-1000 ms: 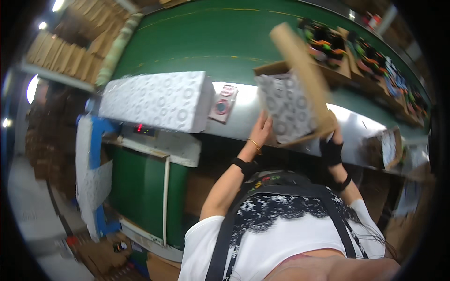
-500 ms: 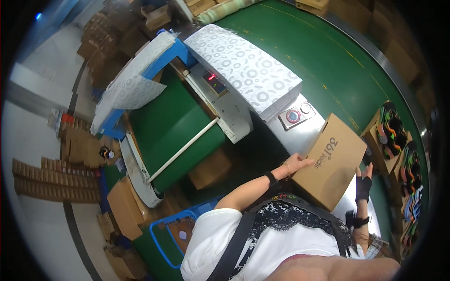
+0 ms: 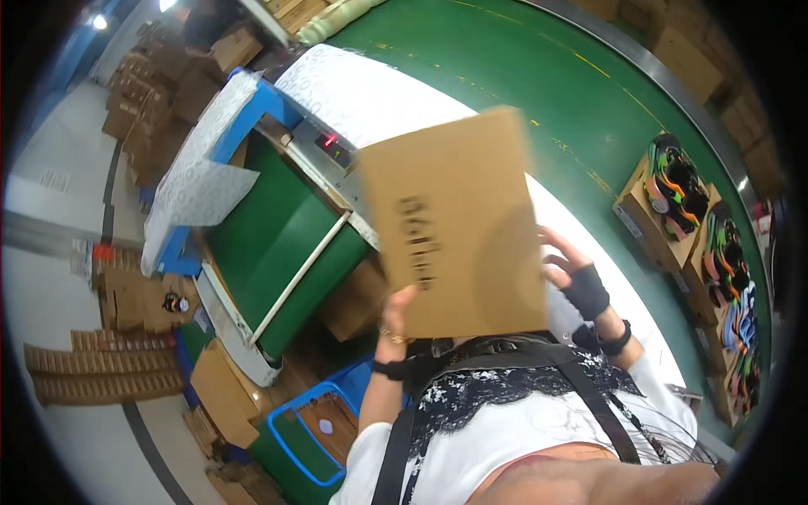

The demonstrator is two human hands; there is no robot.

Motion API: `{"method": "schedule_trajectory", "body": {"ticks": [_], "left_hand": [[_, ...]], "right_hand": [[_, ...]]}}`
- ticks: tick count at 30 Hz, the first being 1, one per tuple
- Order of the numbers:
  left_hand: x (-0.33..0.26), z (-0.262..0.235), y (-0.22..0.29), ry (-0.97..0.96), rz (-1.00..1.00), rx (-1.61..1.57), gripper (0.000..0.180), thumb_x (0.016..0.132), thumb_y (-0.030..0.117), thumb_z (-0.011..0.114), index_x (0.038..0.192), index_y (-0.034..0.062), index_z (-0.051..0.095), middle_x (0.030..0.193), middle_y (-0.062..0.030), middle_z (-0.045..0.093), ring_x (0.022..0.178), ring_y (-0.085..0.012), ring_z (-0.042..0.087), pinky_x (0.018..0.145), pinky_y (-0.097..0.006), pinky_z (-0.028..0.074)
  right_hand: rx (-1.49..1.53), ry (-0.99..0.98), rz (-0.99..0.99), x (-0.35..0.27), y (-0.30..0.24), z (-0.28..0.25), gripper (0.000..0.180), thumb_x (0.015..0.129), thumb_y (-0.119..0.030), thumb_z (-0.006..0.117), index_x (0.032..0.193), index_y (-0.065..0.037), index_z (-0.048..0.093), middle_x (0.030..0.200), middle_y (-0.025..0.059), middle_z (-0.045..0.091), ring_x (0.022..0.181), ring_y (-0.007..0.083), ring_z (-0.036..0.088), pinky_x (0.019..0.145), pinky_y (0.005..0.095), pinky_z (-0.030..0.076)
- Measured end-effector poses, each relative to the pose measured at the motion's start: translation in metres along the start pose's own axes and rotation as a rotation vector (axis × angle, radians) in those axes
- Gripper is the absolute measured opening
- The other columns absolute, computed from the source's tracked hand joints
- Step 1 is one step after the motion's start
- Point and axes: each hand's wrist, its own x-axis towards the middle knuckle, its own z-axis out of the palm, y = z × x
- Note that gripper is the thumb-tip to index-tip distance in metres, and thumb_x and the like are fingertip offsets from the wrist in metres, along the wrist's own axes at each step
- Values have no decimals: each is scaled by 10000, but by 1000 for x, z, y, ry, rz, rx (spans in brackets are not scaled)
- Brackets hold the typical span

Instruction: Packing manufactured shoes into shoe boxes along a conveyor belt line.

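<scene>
A brown cardboard box is held up before my chest, its large printed face toward me. My left hand grips its lower left edge, the thumb lying on the printed face and the other fingers hidden behind. At the right edge, my right hand, in a black fingerless glove, presses its fingertips to the side of the box. Behind the box lies a stack of white patterned paper sheets, partly covered by it.
On the left stands a machine with a green belt and a white crossbar. Open boxes of colourful straps line the right. A blue-framed chair is at lower left. Flattened cartons lie further left.
Both hands have lifted the box off the metal table and brought it left, turning it more upright in front of me. The right hand has moved from the table side up to the box's edge.
</scene>
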Motion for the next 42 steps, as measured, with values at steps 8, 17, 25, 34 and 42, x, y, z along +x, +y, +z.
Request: {"method": "schedule_trajectory", "body": {"ticks": [8, 17, 25, 34, 42], "left_hand": [[-19, -122, 119, 391, 526, -443, 516, 786, 407, 447, 1176, 73, 396, 1141, -90, 461, 1003, -250, 470, 796, -389, 412], [120, -328, 353, 1380, 685, 742, 932, 620, 592, 590, 1188, -88, 300, 1209, -239, 364, 1081, -325, 409, 878, -376, 347], [293, -424, 535, 1417, 411, 347, 995, 521, 644, 624, 1087, -142, 396, 1098, -258, 438, 965, -302, 475, 753, -390, 421], [345, -520, 566, 1215, 474, 119, 275, 795, 206, 417, 978, 20, 504, 896, -90, 548, 746, -203, 552, 555, -313, 426], [321, -402, 551, 1378, 747, 1099, 280, 771, 197, 402, 617, -27, 468, 591, -152, 529, 531, -251, 510, 513, -361, 381]], "right_hand": [[-398, 20, -57, 74, 38, 62, 324, 729, -156, 595, 1025, -46, 523, 1017, 115, 537, 836, 187, 564, 658, 278, 441], [-576, 72, 228, 206, 25, 157, 301, 716, -123, 602, 997, -39, 536, 871, 88, 580, 750, 166, 575, 578, 259, 426], [-657, 184, 355, 287, 12, 181, 304, 698, -131, 605, 978, -31, 545, 878, 117, 592, 778, 221, 589, 615, 301, 467], [-772, 248, 521, 316, 9, 187, 301, 719, -195, 598, 968, -31, 550, 861, 120, 594, 783, 211, 585, 666, 320, 466], [-705, 240, 506, 312, 21, 177, 329, 690, -154, 602, 980, -12, 543, 881, 130, 584, 749, 214, 572, 681, 315, 450]]}}
